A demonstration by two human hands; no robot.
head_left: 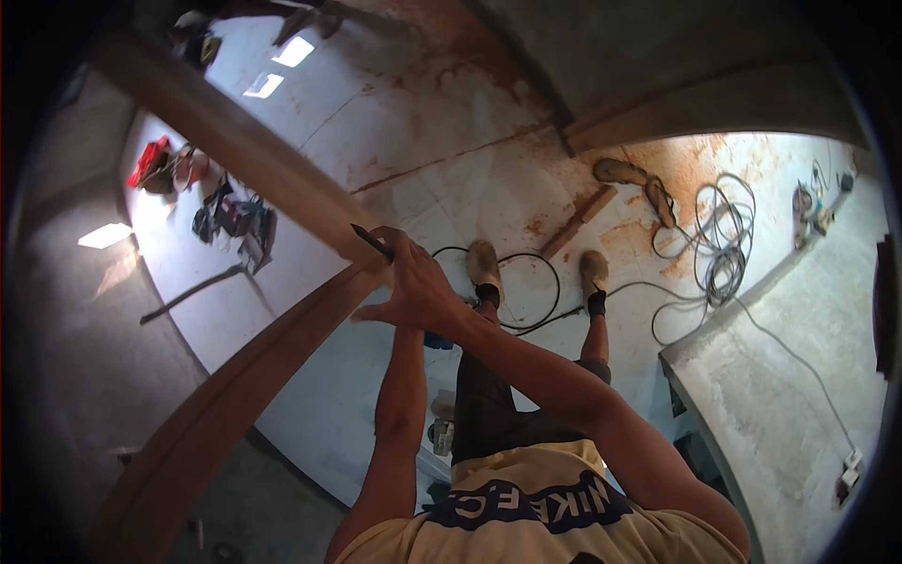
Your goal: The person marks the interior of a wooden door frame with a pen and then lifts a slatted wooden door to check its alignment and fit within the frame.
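Note:
Two long brown wooden lengths meet beside my hands: a beam (235, 141) runs to the upper left, and a board (235, 385) curves to the lower left in the picture. My right hand (418, 282) is at their meeting point, its fingers closed around a dark, slim, pencil-like tool (371, 242) whose pointed end lies over the wood. My left forearm (402, 395) reaches up to the same spot. The left hand is mostly hidden behind the right one, so its grip does not show.
My shoes (484, 265) stand on a pale tiled floor with reddish dust. Looped black cable (723, 254), a pair of sandals (639, 179) and a wood strip (578, 223) lie to the right. Bags and tools (235, 221) sit on the left. A concrete ledge (780, 376) is at right.

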